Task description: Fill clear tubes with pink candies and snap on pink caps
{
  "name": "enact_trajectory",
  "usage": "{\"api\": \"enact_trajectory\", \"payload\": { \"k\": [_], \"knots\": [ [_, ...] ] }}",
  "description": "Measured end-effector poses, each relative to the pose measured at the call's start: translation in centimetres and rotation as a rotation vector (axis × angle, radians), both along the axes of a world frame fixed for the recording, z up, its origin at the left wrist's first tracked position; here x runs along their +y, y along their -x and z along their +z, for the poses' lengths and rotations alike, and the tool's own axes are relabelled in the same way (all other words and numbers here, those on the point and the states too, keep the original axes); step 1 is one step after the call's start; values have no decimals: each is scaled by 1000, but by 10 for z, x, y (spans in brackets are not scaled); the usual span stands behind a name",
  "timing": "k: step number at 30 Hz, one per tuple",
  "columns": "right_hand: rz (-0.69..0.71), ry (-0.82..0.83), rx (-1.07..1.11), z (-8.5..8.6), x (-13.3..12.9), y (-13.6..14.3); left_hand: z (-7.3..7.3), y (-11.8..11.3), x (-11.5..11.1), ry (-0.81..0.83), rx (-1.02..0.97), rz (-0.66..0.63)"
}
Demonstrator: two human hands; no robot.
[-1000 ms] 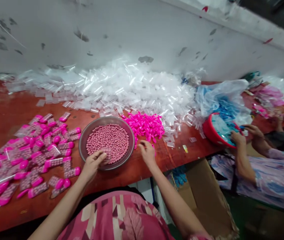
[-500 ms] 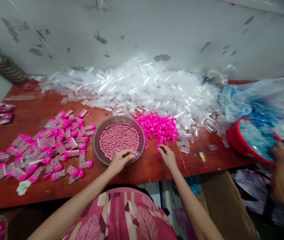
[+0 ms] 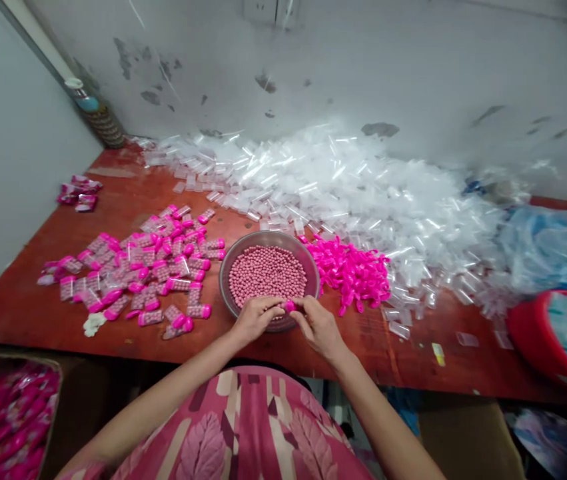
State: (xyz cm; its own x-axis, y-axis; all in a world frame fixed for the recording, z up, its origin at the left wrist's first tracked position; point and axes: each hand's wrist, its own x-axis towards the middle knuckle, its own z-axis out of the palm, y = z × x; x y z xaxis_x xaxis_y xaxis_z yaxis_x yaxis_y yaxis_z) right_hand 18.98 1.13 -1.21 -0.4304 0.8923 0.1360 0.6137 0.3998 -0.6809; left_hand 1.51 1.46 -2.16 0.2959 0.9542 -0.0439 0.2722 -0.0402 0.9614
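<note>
Over the near rim of a metal bowl (image 3: 225,283) of small pink balls (image 3: 267,272), my two hands meet. My left hand (image 3: 254,320) is closed on a small clear container, mostly hidden by the fingers. A bright pink cap (image 3: 290,306) is pinched in my right hand (image 3: 322,328), against the container's end; whether it is seated I cannot tell. Just right of the bowl lies a heap of loose pink caps (image 3: 353,270). To the left are many capped containers filled with pink balls (image 3: 136,260).
Along the wall stretches a large pile of clear containers (image 3: 333,177) on the red table (image 3: 358,347). At right stand a red tub (image 3: 530,333) and a plastic bag (image 3: 543,240). Pink packets (image 3: 79,193) lie far left; a carton (image 3: 56,427) of pink items is below.
My right hand has moved left from the cap heap to my left hand, bringing a pink cap to the container. The view has shifted left; the co-worker's hands at right have left it.
</note>
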Motion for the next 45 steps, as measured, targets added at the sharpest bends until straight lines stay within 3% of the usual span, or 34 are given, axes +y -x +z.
{"api": "enact_trajectory", "payload": {
  "k": [9, 13, 15, 19, 22, 26, 32, 40, 43, 45],
  "knots": [
    [104, -65, -273, -2, -4, 16, 0, 15, -1, -163, 282, -146],
    [112, -6, -169, 4, 4, 18, 1, 16, 1, -103, 228, -109],
    [60, 107, 40, 7, 8, 17, 3, 15, 4, -34, 91, -66],
    [-157, 512, 631, 4, 10, 12, 3, 18, 12, 179, -235, 90],
    [-248, 744, 920, -4, 11, 12, 1, 26, 18, 251, -296, 134],
    [-298, 868, 996, -2, 23, 21, 9, 33, 22, 138, -193, 44],
    [-128, 1272, 1014, 19, 43, 45, 20, 37, 24, 27, -65, -41],
    [-213, 1226, 1166, -3, 47, 66, 17, 42, 38, -58, 95, 1],
    [-135, 1149, 1016, -4, 72, 69, 14, 49, 51, 9, 34, 97],
    [-99, 998, 844, -8, 107, 65, 10, 66, 60, 50, 21, 245]
  ]
}}
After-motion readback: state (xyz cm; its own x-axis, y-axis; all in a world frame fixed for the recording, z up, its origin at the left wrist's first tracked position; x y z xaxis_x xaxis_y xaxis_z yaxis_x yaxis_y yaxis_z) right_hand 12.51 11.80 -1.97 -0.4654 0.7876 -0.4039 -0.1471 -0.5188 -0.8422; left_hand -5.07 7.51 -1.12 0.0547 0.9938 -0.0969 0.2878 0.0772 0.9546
